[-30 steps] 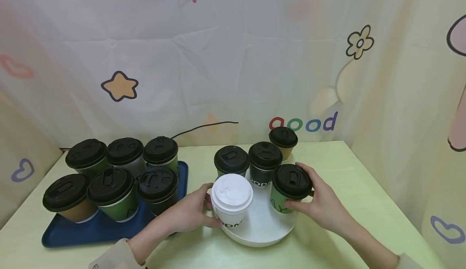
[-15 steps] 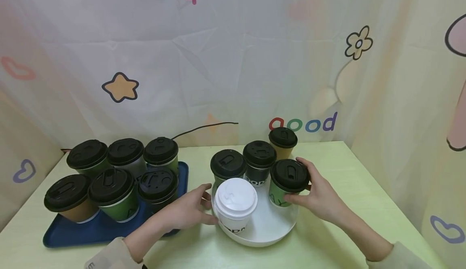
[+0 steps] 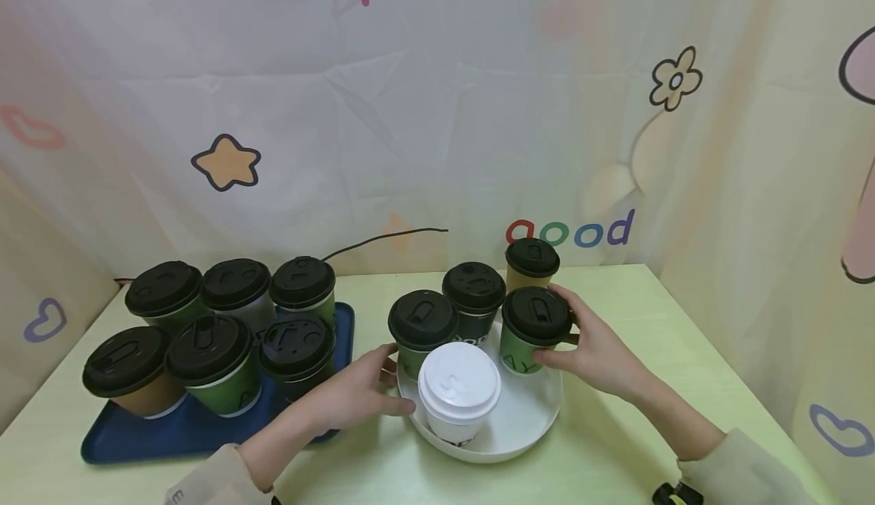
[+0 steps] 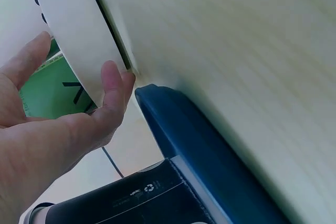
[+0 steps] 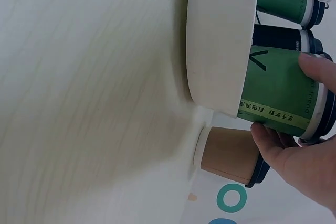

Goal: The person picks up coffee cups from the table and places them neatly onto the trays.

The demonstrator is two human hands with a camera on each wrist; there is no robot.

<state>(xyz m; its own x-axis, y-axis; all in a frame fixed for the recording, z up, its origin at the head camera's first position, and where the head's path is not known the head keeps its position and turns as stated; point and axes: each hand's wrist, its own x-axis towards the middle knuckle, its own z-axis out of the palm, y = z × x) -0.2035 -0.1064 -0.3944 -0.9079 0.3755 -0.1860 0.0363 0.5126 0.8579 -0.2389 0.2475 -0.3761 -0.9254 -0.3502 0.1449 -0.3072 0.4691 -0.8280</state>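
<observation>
A round white tray bears a white-lidded paper cup in front, a green cup with black lid at left, a dark cup behind and another green cup at right. My right hand holds that right green cup between thumb and fingers; the right wrist view shows its green side within the grip. My left hand is at the tray's left edge with thumb and fingers spread, gripping nothing. In the left wrist view its fingertips lie against or close by the tray's side wall.
On the left a blue tray carries two rows of black-lidded cups, among them a dark cup near my left forearm. A brown cup stands on the table behind the white tray. A printed curtain closes off the back.
The white tray's cups have turned counterclockwise: the white cup moved right, the left green cup toward me, the dark cup left. My right hand moved back and left with its green cup.
</observation>
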